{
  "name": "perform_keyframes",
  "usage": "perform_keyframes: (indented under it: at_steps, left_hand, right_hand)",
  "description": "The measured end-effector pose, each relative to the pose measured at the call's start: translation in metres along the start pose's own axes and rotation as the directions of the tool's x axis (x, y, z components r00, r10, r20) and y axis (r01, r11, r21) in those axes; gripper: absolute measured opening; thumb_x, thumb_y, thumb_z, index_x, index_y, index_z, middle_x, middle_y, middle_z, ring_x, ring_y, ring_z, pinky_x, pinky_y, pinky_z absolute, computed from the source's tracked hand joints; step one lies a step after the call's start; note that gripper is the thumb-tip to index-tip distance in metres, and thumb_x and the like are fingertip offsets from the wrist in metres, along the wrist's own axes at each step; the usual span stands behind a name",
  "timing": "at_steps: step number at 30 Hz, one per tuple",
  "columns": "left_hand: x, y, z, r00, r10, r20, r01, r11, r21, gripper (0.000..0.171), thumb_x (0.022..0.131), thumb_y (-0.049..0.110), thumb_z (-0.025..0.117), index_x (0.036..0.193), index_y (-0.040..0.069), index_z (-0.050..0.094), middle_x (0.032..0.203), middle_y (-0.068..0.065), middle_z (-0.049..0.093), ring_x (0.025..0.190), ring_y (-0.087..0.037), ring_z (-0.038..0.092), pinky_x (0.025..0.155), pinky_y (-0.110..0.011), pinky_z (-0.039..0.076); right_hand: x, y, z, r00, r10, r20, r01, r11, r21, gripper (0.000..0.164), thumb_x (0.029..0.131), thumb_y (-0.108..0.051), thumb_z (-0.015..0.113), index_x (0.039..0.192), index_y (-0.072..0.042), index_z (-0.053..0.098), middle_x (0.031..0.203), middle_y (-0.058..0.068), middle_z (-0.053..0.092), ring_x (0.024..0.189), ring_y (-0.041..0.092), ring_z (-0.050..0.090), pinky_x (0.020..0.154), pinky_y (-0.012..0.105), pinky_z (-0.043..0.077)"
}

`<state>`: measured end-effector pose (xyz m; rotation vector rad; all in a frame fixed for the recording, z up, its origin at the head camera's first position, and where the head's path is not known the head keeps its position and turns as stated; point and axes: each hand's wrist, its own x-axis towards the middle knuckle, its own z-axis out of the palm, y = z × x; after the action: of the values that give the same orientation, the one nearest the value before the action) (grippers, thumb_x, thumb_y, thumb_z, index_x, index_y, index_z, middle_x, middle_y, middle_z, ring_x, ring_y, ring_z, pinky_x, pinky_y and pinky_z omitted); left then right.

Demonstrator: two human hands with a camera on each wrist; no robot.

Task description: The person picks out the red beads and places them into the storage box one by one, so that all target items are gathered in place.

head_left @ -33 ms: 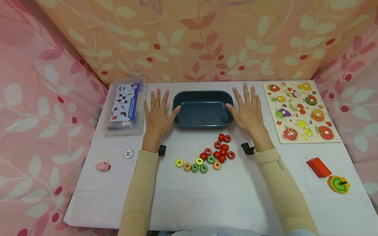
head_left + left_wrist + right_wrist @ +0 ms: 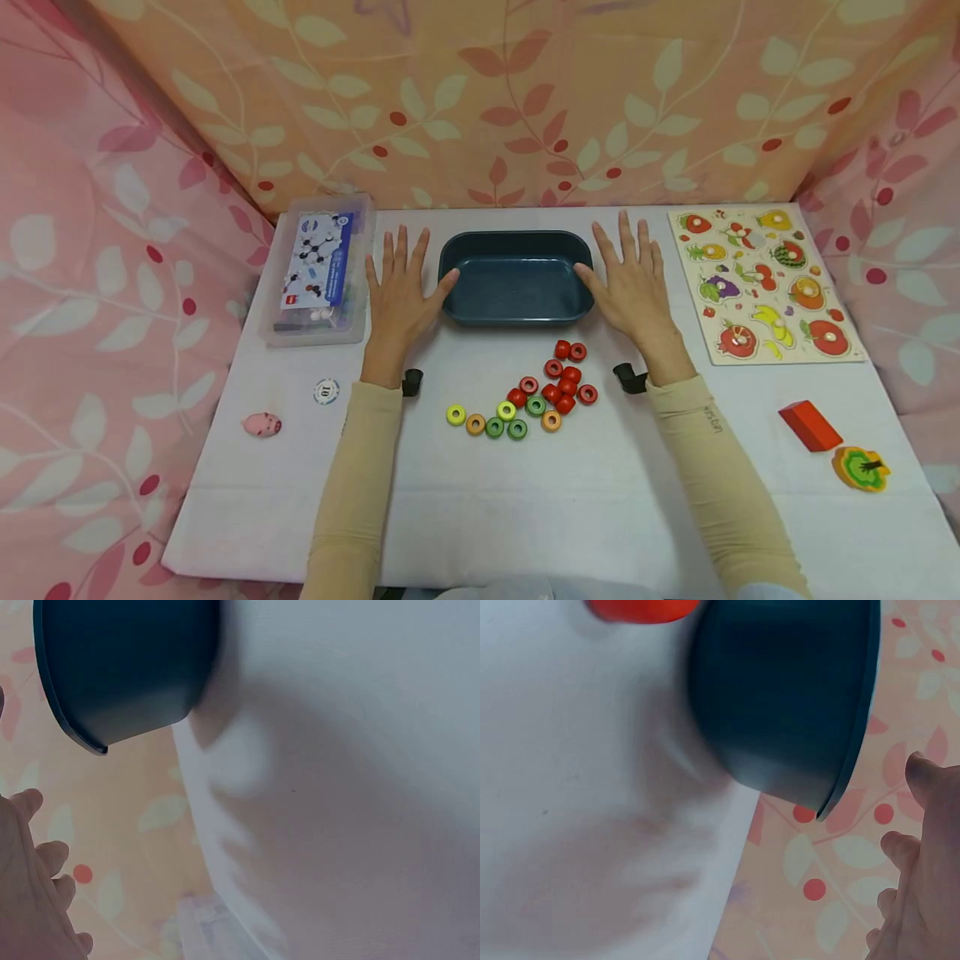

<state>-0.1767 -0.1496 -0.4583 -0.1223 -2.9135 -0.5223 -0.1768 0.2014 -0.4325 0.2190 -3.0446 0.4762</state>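
A dark blue rectangular dish (image 2: 517, 292) sits on the white table, with nothing inside it. My left hand (image 2: 403, 296) is spread flat at the dish's left end, thumb tip over the rim in the head view. On the other end, my right hand (image 2: 633, 287) mirrors it with fingers fanned out and thumb by the right rim. Both wrist views show the hands raised above the tabletop beside the dish wall (image 2: 135, 667), casting shadows. In front of the dish lie several red beads (image 2: 567, 387), along with green beads (image 2: 517, 429), yellow beads (image 2: 456, 414) and orange beads (image 2: 476, 424).
Left of the dish stands a clear plastic case (image 2: 318, 333) with a molecule-set label. A poker chip (image 2: 326, 391) and a pink pig figure (image 2: 262, 424) lie nearer. On the right are a fruit puzzle board (image 2: 765, 287), a red block (image 2: 810, 426) and a yellow-green toy slice (image 2: 860, 469).
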Motion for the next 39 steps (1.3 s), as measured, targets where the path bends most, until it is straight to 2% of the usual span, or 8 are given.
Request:
perform_keyframes:
  at_steps: [15, 19, 23, 25, 27, 33, 36, 39]
  left_hand:
    - [-0.002, 0.002, 0.001, 1.0, 0.001, 0.016, -0.001, 1.0, -0.007, 0.086, 0.09, 0.082, 0.031, 0.16, 0.04, 0.003, 0.168, 0.0, 0.003, 0.155, -0.023, -0.007, 0.119, -0.052, -0.015]
    - [-0.002, 0.002, 0.002, 1.0, 0.001, 0.001, -0.001, 0.999, -0.052, 0.083, 0.092, 0.079, 0.033, 0.161, 0.038, 0.011, 0.167, -0.005, 0.018, 0.155, -0.027, 0.006, 0.121, -0.056, -0.003]
    - [-0.003, 0.002, 0.004, 1.0, -0.013, 0.001, 0.013, 0.98, -0.198, 0.078, 0.095, 0.073, 0.037, 0.16, 0.035, 0.018, 0.157, -0.009, 0.038, 0.146, -0.033, 0.029, 0.114, -0.059, 0.021]
    - [-0.004, 0.002, 0.005, 0.999, -0.039, 0.021, 0.043, 0.957, -0.287, 0.076, 0.096, 0.072, 0.039, 0.16, 0.037, 0.018, 0.147, -0.009, 0.047, 0.134, -0.033, 0.041, 0.104, -0.057, 0.033]
    - [-0.004, 0.002, 0.006, 0.996, -0.071, 0.05, 0.085, 0.915, -0.395, 0.073, 0.096, 0.07, 0.043, 0.159, 0.041, 0.019, 0.133, -0.01, 0.055, 0.118, -0.03, 0.049, 0.093, -0.053, 0.04]
    - [-0.005, 0.001, 0.011, 0.976, -0.126, 0.18, 0.214, 0.733, -0.645, 0.068, 0.095, 0.063, 0.054, 0.155, 0.044, 0.027, 0.102, -0.006, 0.059, 0.087, -0.02, 0.054, 0.08, -0.037, 0.043]
    - [-0.006, 0.0, 0.013, 0.969, -0.116, 0.22, 0.239, 0.675, -0.698, 0.066, 0.097, 0.056, 0.056, 0.155, 0.04, 0.03, 0.088, -0.003, 0.056, 0.077, -0.017, 0.051, 0.075, -0.032, 0.042]
    - [-0.007, -0.001, 0.016, 0.968, -0.103, 0.23, 0.243, 0.628, -0.739, 0.061, 0.101, 0.044, 0.056, 0.156, 0.032, 0.033, 0.076, -0.001, 0.048, 0.069, -0.016, 0.047, 0.07, -0.029, 0.041]
  right_hand:
    - [-0.003, 0.0, 0.002, 1.0, -0.013, 0.008, 0.013, 1.0, 0.027, 0.077, 0.101, -0.062, 0.039, 0.162, -0.029, 0.007, 0.167, 0.003, -0.014, 0.153, 0.035, -0.013, 0.12, 0.06, -0.001]
    - [-0.006, -0.002, 0.001, 0.999, -0.042, 0.012, 0.041, 0.997, 0.068, 0.078, 0.1, -0.061, 0.044, 0.162, -0.029, 0.01, 0.168, 0.005, -0.007, 0.153, 0.04, -0.002, 0.117, 0.066, 0.009]
    - [-0.012, -0.002, -0.003, 0.996, -0.084, -0.008, 0.084, 0.98, 0.181, 0.079, 0.098, -0.052, 0.057, 0.161, -0.024, 0.018, 0.166, 0.014, 0.011, 0.145, 0.043, 0.015, 0.11, 0.066, 0.018]
    - [-0.016, -0.001, -0.005, 0.995, -0.098, -0.032, 0.103, 0.96, 0.259, 0.08, 0.095, -0.045, 0.065, 0.16, -0.022, 0.024, 0.159, 0.018, 0.024, 0.139, 0.041, 0.023, 0.106, 0.063, 0.021]
    - [-0.022, 0.0, -0.006, 0.993, -0.103, -0.054, 0.116, 0.927, 0.356, 0.079, 0.091, -0.037, 0.073, 0.156, -0.019, 0.031, 0.146, 0.017, 0.039, 0.129, 0.037, 0.034, 0.103, 0.059, 0.027]
    - [-0.043, 0.013, -0.003, 0.992, -0.126, 0.004, 0.101, 0.811, 0.576, 0.054, 0.086, -0.024, 0.081, 0.131, -0.011, 0.053, 0.098, 0.008, 0.061, 0.091, 0.023, 0.054, 0.081, 0.039, 0.045]
    - [-0.053, 0.024, 0.005, 0.977, -0.18, 0.113, 0.083, 0.813, 0.576, 0.036, 0.085, -0.022, 0.082, 0.115, -0.011, 0.065, 0.084, 0.004, 0.061, 0.08, 0.022, 0.054, 0.07, 0.028, 0.046]
    - [-0.06, 0.033, 0.017, 0.948, -0.228, 0.223, 0.069, 0.828, 0.556, 0.03, 0.084, -0.019, 0.082, 0.112, -0.013, 0.07, 0.082, 0.002, 0.061, 0.077, 0.022, 0.054, 0.065, 0.024, 0.046]
